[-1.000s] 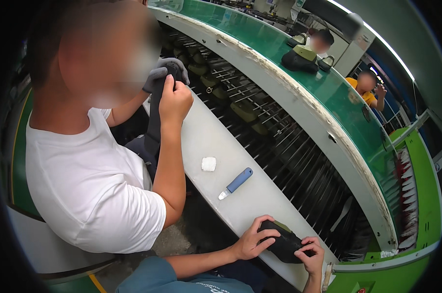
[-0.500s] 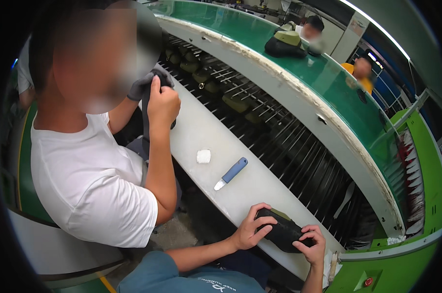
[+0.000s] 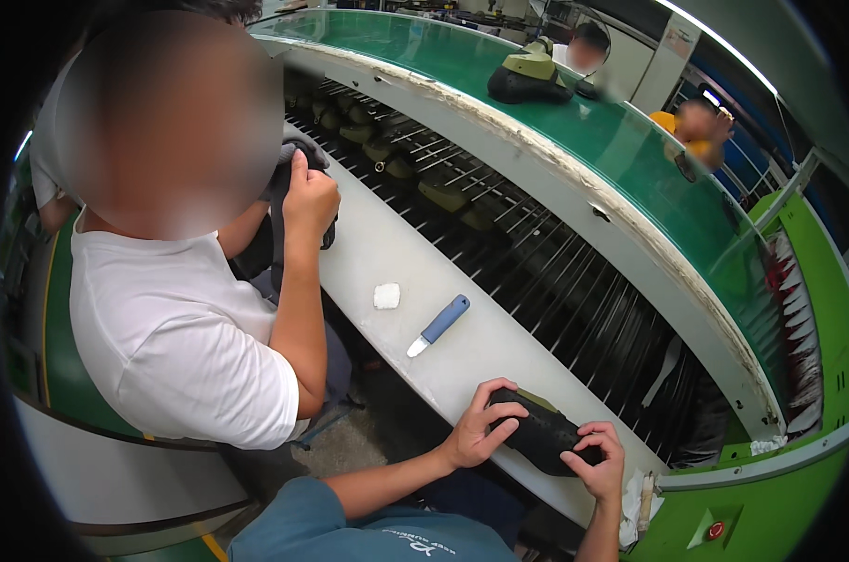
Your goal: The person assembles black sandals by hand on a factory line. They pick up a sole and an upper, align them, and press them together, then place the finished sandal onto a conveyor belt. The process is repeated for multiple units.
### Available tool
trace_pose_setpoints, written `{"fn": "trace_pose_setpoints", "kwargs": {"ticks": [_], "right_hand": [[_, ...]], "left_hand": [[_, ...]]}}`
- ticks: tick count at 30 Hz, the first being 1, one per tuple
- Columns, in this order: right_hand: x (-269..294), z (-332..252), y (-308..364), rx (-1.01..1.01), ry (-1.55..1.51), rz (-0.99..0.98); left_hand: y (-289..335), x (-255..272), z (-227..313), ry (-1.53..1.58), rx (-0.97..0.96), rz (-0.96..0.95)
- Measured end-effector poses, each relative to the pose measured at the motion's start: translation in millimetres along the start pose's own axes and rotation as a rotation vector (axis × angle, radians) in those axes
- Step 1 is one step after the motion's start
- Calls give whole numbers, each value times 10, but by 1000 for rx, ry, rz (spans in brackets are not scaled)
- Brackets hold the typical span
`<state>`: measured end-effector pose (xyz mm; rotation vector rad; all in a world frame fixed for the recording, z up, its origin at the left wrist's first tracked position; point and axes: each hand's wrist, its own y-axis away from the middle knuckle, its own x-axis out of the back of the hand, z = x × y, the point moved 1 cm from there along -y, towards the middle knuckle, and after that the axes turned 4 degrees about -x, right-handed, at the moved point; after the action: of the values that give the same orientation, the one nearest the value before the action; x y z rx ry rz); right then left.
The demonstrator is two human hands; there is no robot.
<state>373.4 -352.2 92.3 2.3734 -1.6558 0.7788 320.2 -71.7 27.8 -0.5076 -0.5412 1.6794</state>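
fingers of the left hand [image 3: 478, 434] and right hand [image 3: 601, 468] pinched opposite ends of a black shoe [image 3: 540, 437] over the white surface [image 3: 509, 348], their hold little changed from a second earlier, suggesting the handling remained at the same stage.

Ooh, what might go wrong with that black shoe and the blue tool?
The shoe is held between the left hand and right hand; if either slipped, it might fall.

The tool lies loose on the ledge, its pale tip uncovered, so a bump might knock it off.
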Motion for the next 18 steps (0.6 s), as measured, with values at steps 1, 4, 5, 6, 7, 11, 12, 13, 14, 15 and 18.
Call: {"fn": "trace_pose_setpoints", "kwargs": {"ticks": [1, 4, 5, 6, 7, 11, 12, 13, 14, 15, 18], "right_hand": [[-4, -10, -10, 1, 0, 4], [10, -99, -32, 5, 8, -5], [37, -171, -75, 6, 14, -7], [43, -333, -137, 63, 53, -15], [7, -618, -232, 176, 45, 6], [-180, -1817, -590, 648, -133, -117], [-270, -2155, -717, 734, -130, -159], [-332, -2467, -825, 799, -100, -189], [-415, -2684, -930, 850, -71, -207], [-513, -2813, -1043, 892, -45, -210], [-720, -3239, -1445, 963, 54, -281]], "left_hand": [[-19, 1, 0, 5, 2, 0], [13, -8, -6, 6, 4, 3], [16, -21, -17, 8, 2, 1], [14, -15, -21, -4, -11, -4], [20, -2, -20, -15, -20, -10], [23, 22, -27, -72, -40, -22], [49, 40, -40, -30, -22, -9], [50, 36, -24, 35, -21, -16], [84, 47, -45, 50, -13, -13], [138, 38, -107, 67, -8, -10], [227, -126, -354, 172, -12, -32]]}}
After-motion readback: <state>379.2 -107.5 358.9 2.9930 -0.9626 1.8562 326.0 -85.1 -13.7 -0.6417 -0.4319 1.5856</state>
